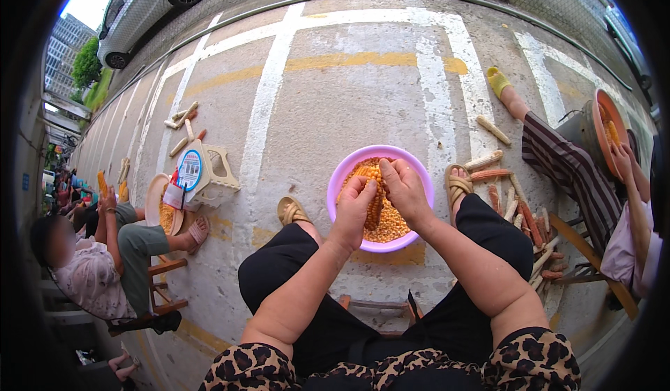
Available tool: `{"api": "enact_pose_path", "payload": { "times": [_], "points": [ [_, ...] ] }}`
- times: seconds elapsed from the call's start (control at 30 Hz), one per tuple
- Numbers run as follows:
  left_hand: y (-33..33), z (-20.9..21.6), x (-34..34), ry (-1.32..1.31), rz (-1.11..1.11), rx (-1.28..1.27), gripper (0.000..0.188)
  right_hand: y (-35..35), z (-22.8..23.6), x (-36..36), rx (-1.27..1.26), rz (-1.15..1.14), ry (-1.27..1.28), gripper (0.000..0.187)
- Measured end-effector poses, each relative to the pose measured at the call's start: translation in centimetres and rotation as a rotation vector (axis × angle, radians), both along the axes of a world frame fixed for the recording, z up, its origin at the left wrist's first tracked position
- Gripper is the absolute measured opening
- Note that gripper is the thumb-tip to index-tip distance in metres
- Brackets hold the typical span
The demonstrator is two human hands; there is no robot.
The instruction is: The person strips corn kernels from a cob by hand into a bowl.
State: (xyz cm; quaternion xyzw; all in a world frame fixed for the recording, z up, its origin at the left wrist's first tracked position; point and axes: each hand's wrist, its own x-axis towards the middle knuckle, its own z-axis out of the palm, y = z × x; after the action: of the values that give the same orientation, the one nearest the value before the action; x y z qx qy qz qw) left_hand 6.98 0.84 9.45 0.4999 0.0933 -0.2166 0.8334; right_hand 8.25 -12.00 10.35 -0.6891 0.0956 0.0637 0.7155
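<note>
Over a pinkish-purple basin my two hands grip one corn cob, partly stripped to its reddish-brown core, with some yellow kernels still on it. My left hand closes round its left side. The fingers of my right hand are bent with the thumb pressed against the kernels near the upper end. Loose yellow corn kernels fill much of the basin, which stands on the ground between my sandalled feet. My fingers hide parts of the cob.
Bare cobs lie heaped right of my foot; more cobs lie at the far left. A beige plastic stool stands left. One seated person holds corn there; another at right reaches into an orange basin.
</note>
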Motion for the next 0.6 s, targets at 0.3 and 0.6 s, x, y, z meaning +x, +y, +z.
{"api": "enact_pose_path", "payload": {
  "times": [0.3,0.6],
  "points": [
    [-0.2,0.6,-0.3,0.028,-0.003,-0.019,0.017,0.5,0.3,-0.7,-0.218,-0.030,-0.153,0.015],
    [-0.3,0.9,0.0,-0.005,0.017,0.007,0.014,-0.3,0.8,-0.1,0.135,0.025,0.107,0.016]
  ]
}}
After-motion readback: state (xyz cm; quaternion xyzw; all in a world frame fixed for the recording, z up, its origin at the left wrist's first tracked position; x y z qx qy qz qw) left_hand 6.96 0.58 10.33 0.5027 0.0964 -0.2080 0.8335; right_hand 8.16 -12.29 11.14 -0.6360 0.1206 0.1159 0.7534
